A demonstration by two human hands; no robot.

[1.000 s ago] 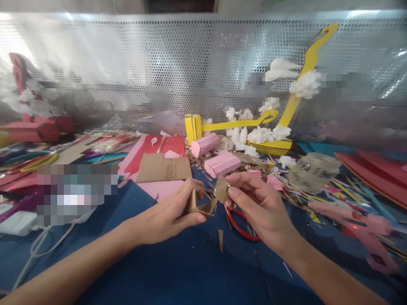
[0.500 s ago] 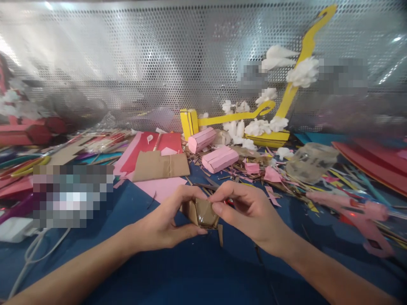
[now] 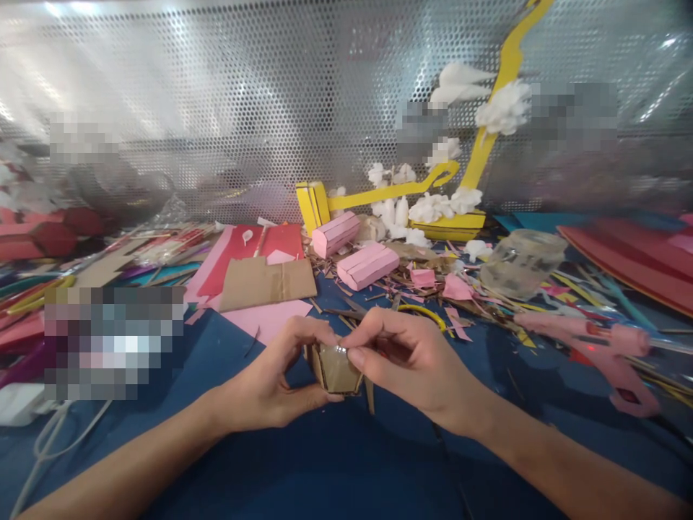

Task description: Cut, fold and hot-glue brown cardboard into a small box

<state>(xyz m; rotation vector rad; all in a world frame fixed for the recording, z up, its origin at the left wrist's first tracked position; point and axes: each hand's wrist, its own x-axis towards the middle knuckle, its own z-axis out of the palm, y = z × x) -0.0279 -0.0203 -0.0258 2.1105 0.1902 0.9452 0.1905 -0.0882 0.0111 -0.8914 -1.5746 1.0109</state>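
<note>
Two bare hands are busy with one small cardboard box (image 3: 340,373), held just above the blue tabletop (image 3: 281,469), front and center. Left hand (image 3: 271,383) has it gripped, fingers curled over the top and thumb tucked along the bottom edge. Right hand (image 3: 416,368) has thumb and index finger pinched at the upper right of the box's end face; its other fingers are curled in, and I can't tell if those touch anything.

Material-wise it's a proper craft mess. Smooth, crisp-edged pink paper prisms (image 3: 368,265) lie behind the hands, with dark seams along their sides. Left of those, a flat sheet of corrugated cardboard (image 3: 271,285) with a strip of shiny tape overlaps red card (image 3: 289,242) and smooth pink paper (image 3: 265,321). Farther back, yellow strips (image 3: 393,191) with curled ends mingle with puffy, ruffled white clusters (image 3: 503,107), all in front of a perforated metal panel (image 3: 325,87) with neat rows of round holes. Over on the right there's a pink glue gun (image 3: 611,347) with a little red light, near a see-through, cloudy plastic container (image 3: 522,263).

As for the box itself: plain matte brown, chunky, angular, with an end face that tapers toward the bottom. The cut edges look rough, and there's a wet-looking glossy patch near the top.
</note>
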